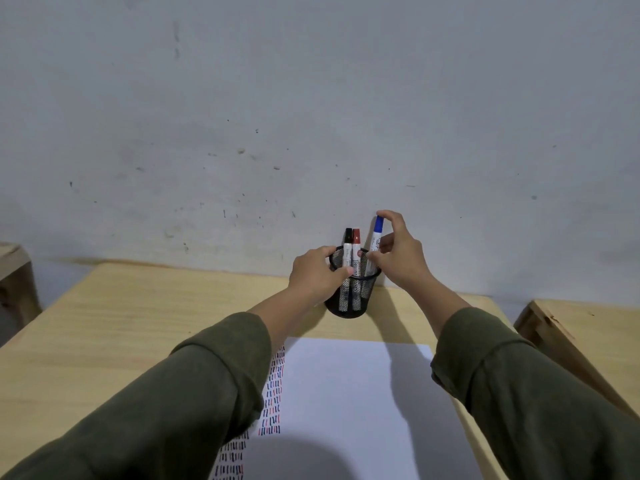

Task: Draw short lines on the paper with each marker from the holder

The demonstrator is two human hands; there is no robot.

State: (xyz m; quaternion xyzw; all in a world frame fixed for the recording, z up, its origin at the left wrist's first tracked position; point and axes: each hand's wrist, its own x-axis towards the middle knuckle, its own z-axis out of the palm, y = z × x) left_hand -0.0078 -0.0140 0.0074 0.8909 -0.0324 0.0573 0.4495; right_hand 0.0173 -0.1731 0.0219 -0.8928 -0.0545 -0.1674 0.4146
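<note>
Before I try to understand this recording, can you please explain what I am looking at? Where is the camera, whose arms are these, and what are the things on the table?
There is one picture only, taken by a wide-angle camera worn on a person's head, looking forward and down. No machine is here: the two arms in green sleeves belong to that person.

On the wooden table stands a black mesh holder, close to the grey wall. The left hand grips its rim. The right hand pinches a blue-capped marker in its fingers, with the marker's lower end at the holder's rim. A black-capped marker and a red-capped marker stand inside.

Nearer the person lies a white paper. Along its left side are many short lines in blue, red and black; the rest is blank.
</note>
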